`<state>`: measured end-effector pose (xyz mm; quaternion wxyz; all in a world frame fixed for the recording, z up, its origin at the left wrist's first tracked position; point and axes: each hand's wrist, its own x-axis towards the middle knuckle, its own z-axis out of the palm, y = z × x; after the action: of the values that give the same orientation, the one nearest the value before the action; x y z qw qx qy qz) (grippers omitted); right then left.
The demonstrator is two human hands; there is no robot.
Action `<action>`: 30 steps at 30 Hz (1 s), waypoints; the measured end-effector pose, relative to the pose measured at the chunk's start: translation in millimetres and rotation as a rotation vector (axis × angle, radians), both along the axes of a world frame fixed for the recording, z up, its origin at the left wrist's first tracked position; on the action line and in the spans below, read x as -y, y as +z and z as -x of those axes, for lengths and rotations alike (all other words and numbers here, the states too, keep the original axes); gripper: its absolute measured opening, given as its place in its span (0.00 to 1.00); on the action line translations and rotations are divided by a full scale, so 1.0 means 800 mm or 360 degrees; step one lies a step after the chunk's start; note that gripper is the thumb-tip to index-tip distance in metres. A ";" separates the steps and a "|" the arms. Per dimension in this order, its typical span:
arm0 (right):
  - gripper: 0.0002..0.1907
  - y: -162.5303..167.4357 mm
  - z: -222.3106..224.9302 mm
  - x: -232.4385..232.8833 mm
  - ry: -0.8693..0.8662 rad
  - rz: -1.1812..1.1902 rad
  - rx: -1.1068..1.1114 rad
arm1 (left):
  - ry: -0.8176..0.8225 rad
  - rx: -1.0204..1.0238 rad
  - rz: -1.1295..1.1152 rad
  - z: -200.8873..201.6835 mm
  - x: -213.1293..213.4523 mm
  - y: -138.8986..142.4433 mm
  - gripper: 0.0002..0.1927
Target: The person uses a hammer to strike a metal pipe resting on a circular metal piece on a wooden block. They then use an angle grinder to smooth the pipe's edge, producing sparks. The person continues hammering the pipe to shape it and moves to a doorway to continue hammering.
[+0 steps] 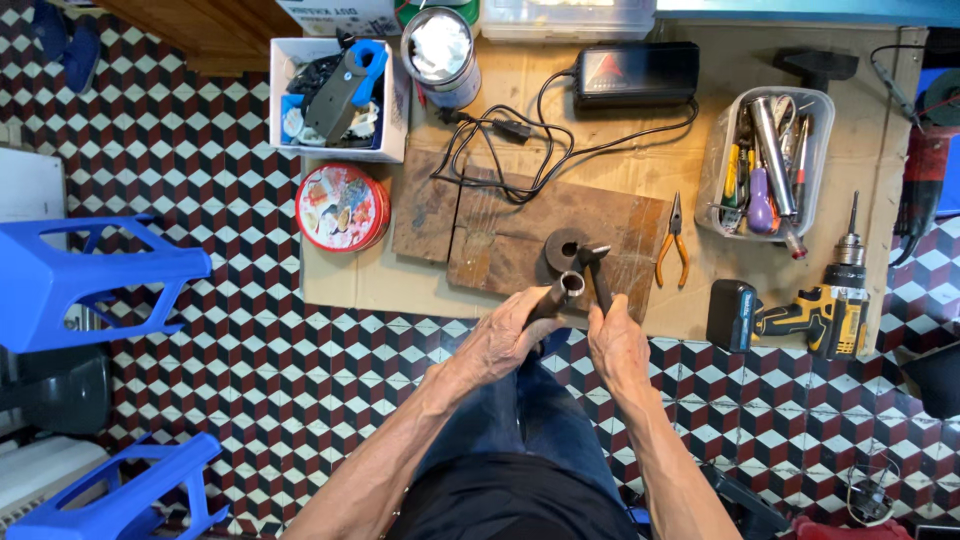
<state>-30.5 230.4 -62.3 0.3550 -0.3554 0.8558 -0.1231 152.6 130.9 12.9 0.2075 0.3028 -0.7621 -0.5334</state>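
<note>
The left hand (505,335) closes its fingers around a short metal tube (562,290), whose open end points up and away from the body. The right hand (617,340) grips a dark hammer (590,262) by the handle, its head beside the tube's mouth, above the wooden board (520,235). Farther out, a clear tub (722,150) holds screwdrivers and tools; a white box (282,95) holds a blue-handled tool and odds; a round tin (342,207) is lidded.

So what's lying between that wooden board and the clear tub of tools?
In the head view, orange-handled pliers lie on the cardboard between the wooden board and the clear tub.
</note>
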 end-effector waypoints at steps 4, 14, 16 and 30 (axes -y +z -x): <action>0.16 -0.004 -0.001 0.000 -0.0030 0.0004 0.0001 | 0.0108 0.0434 -0.0787 0.006 0.008 -0.055 0.23; 0.15 -0.005 -0.003 0.000 -0.0094 -0.0078 0.0072 | 0.0270 0.0467 -0.1185 0.015 0.005 -0.163 0.26; 0.15 -0.005 -0.003 0.001 -0.0090 -0.0061 0.0064 | 0.0313 0.0412 -0.1291 0.022 0.006 -0.166 0.28; 0.16 0.011 0.001 0.009 -0.0318 -0.0124 0.0305 | 0.0357 0.0268 -0.1590 0.040 0.021 -0.166 0.29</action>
<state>-31.3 223.4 -53.6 0.4346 -0.2411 0.8532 -0.1579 120.5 114.3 -120.0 0.0316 0.4865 -0.3915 -0.7804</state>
